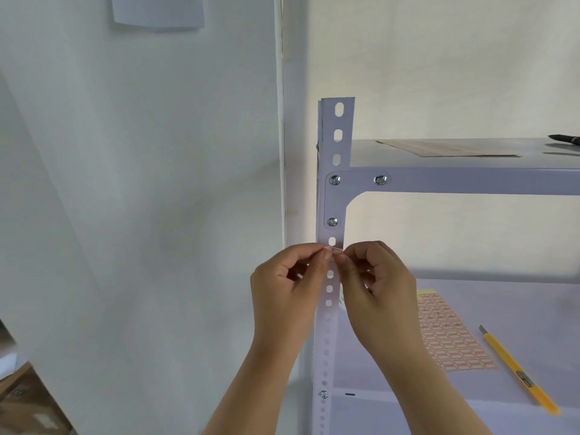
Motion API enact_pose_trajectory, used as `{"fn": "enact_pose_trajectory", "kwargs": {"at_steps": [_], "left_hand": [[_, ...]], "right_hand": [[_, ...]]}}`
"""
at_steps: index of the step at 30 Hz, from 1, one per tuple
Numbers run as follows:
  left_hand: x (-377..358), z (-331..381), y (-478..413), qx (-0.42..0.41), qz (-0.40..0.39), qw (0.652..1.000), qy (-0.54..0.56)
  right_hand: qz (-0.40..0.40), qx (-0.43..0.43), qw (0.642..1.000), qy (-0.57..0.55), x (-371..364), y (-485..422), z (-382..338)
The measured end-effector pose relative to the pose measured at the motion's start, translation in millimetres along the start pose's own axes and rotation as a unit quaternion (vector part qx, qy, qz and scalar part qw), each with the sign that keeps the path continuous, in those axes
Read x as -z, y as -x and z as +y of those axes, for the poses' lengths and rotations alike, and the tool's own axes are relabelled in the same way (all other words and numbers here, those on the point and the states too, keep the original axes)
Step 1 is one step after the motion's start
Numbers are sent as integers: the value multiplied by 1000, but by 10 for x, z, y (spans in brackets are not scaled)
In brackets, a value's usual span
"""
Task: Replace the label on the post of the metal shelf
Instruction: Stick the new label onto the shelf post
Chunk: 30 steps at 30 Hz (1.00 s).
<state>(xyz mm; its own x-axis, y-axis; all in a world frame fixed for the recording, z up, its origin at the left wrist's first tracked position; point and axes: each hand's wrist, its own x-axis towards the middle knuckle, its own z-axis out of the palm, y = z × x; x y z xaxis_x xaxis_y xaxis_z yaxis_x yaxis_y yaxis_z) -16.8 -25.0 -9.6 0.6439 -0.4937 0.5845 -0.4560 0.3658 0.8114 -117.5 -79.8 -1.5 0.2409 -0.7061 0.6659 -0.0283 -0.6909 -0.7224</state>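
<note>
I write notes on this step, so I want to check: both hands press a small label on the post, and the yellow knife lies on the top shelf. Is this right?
Not quite. In the head view the yellow knife lies on the lower shelf, beside the sheet of labels, not on the top one. The rest stands: the left hand and right hand hold a small label at the post.

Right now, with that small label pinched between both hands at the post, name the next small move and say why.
Probably press the label flat onto the post. Both the left hand and the right hand hold it by its ends against the post face, just below the corner bracket, above the next hole, so it looks lined up. Whether it already sticks cannot be told.
</note>
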Motion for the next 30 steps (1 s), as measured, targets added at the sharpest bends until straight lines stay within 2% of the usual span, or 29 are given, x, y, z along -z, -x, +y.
{"fn": "enact_pose_trajectory", "kwargs": {"at_steps": [13, 30], "left_hand": [[-28, -83, 19, -161, 75, 974, -143], [-49, -87, -67, -182, 95, 967, -153]], "right_hand": [[26, -43, 998, 23, -111, -30, 50], [45, -53, 996, 50, -148, -59, 91]]}}
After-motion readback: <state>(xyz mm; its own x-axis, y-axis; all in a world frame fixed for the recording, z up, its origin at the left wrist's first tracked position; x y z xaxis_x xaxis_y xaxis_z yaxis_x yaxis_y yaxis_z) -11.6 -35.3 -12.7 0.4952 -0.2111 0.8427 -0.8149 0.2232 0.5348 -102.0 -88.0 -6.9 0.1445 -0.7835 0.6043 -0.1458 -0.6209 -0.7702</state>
